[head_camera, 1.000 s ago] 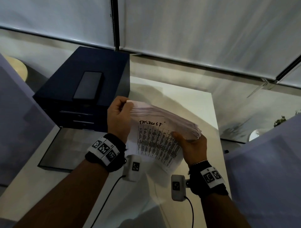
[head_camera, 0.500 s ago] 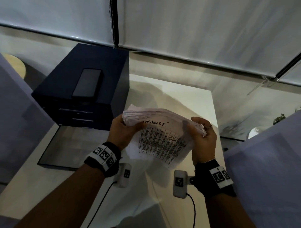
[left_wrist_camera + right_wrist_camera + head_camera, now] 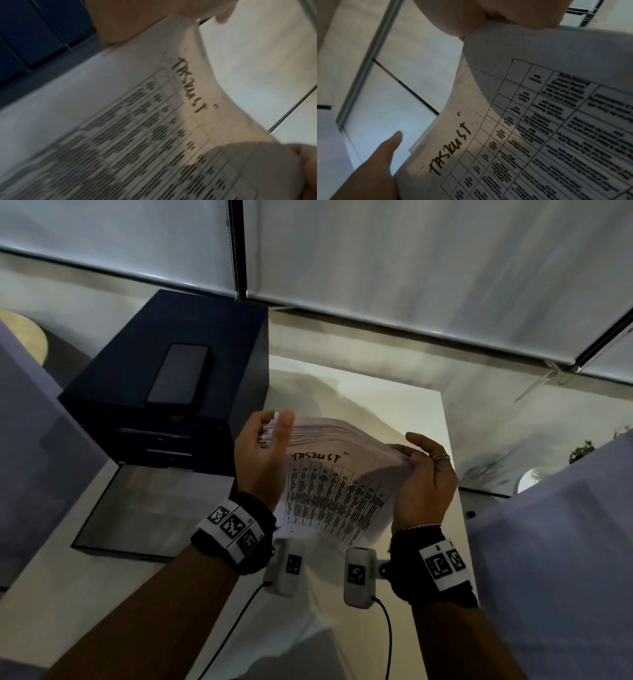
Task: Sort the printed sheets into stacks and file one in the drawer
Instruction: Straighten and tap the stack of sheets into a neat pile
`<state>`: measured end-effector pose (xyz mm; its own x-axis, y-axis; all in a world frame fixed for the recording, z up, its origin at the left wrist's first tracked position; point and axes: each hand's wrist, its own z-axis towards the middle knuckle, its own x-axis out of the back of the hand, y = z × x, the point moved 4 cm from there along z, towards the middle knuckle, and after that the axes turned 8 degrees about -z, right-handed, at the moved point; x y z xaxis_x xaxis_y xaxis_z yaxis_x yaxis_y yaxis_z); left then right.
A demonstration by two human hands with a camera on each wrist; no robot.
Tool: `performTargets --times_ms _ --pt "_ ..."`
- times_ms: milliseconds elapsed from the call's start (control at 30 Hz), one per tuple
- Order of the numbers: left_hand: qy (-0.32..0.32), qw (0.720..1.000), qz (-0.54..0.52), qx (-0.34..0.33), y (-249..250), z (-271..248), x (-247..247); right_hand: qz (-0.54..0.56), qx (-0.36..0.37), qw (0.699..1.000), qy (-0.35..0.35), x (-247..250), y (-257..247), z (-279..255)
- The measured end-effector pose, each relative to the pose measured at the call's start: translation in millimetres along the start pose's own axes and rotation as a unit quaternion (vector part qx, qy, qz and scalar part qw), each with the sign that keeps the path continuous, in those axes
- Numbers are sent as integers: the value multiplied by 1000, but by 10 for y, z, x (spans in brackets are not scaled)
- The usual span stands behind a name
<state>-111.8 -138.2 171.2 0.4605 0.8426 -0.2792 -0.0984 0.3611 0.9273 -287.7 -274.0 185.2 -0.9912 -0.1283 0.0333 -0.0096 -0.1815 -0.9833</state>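
A thick stack of printed sheets (image 3: 339, 494) is held up on edge above the white table (image 3: 387, 398), its front page a table with a handwritten title. My left hand (image 3: 274, 426) grips its upper left edge, thumb in front and fingers behind. At the right edge my right hand (image 3: 421, 453) curls round it. The front page (image 3: 154, 121) fills the left wrist view under my palm. In the right wrist view the same page (image 3: 539, 121) curves below my right hand (image 3: 488, 13), with a left finger (image 3: 382, 155) beside it. The dark blue drawer unit (image 3: 137, 392) stands to the left.
A dark phone (image 3: 178, 374) lies on top of the drawer unit. Below its front, a flat grey drawer-like tray (image 3: 147, 508) sticks out toward me. Window blinds (image 3: 411, 268) run behind the table. Grey panels (image 3: 565, 542) flank both sides.
The stack has been raised more upright. My left hand slid up from its lower left corner to the upper left edge, and my right hand shifted along the right edge.
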Motion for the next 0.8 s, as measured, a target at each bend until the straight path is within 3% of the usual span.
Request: performTargets --times_ms 100,367,467,633,700,800 --pt "23 1000 3 11 19 69 -74 18 7 1000 -5 4 -29 -38" --pt "52 998 28 -5 -20 219 -76 -30 47 990 -126 46 71 -135" --pt "52 998 13 -13 -7 229 -59 -55 49 991 -115 55 110 -123" --pt "100 994 -22 42 -10 245 -8 -68 58 988 -125 33 184 -70" --pt "39 998 -39 31 43 221 -14 -60 49 990 -119 47 228 -31" --pt "-151 988 -25 38 -56 171 59 -39 34 991 -120 95 263 5"
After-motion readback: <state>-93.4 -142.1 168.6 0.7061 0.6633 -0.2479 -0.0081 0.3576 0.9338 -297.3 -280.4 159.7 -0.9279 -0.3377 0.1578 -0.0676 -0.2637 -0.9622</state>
